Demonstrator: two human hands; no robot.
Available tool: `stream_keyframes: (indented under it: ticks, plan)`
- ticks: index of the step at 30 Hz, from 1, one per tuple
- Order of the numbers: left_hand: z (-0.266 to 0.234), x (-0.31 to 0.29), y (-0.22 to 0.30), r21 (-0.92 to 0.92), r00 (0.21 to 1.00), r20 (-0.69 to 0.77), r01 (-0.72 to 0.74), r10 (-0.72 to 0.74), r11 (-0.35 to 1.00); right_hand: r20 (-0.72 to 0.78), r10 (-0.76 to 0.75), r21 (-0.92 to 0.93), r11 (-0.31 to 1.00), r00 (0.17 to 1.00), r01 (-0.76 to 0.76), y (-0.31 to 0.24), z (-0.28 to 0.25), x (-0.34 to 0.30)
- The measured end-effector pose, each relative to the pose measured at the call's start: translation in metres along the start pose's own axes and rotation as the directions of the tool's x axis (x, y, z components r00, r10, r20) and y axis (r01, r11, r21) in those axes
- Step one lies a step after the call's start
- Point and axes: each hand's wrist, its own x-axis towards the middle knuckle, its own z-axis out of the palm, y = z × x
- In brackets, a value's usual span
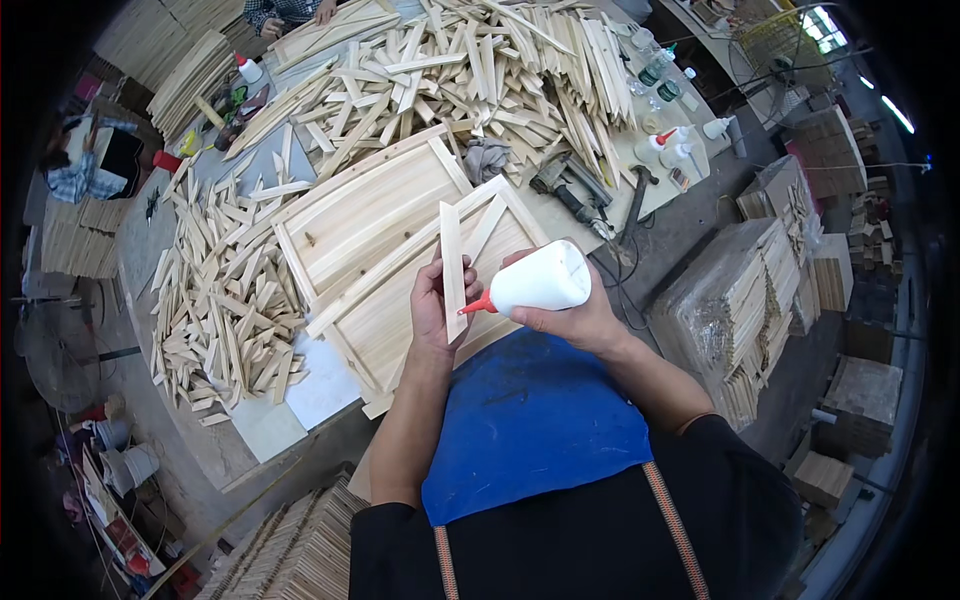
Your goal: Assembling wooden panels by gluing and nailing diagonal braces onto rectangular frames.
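Note:
My left hand (436,300) is closed round a thin wooden strip (453,258) with an angled end, holding it upright above the work. In my right hand (585,318) is a white glue bottle (543,277), tipped sideways. Its red nozzle points at the lower part of the strip, touching it or very close. Beneath my hands lies a framed wooden panel (385,338) with a loose strip (487,228) lying slantwise on it. A second framed panel (372,215) lies just beyond.
Loose wooden strips heap up at the left (228,300) and far side (470,75). A power tool (568,190), a hammer (640,195) and several glue bottles (676,150) lie at the right. Wrapped wood stacks (715,300) stand right of the table. Other people are at the far side and left.

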Motion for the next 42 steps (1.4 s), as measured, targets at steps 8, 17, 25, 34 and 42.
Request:
stream_keyframes:
  ticks: [8, 17, 25, 34, 42]
  plan:
    - [0.011, -0.001, -0.007, 0.031, 0.997, -0.046, -0.062, 0.063, 0.998, 0.085, 0.057, 0.107, 0.992, 0.995, -0.066, 0.002, -0.016, 0.009]
    - [0.020, 0.003, -0.026, 0.022, 0.991, -0.085, -0.100, 0.102, 0.995, 0.115, 0.059, -0.032, 0.998, 0.992, -0.056, 0.008, -0.044, 0.006]
    - [0.027, 0.010, -0.041, 0.027, 0.989, -0.071, -0.126, 0.127, 0.992, 0.035, 0.058, -0.084, 0.995, 0.998, -0.055, 0.005, -0.061, 0.002]
    - [0.033, 0.011, -0.049, 0.013, 0.980, -0.170, -0.107, 0.108, 0.994, 0.006, 0.012, -0.080, 0.997, 1.000, -0.012, 0.009, -0.067, 0.010]
    - [0.035, 0.002, -0.058, -0.009, 0.998, -0.054, -0.023, 0.022, 1.000, -0.187, -0.149, -0.095, 0.987, 0.971, 0.133, 0.025, -0.082, 0.049]
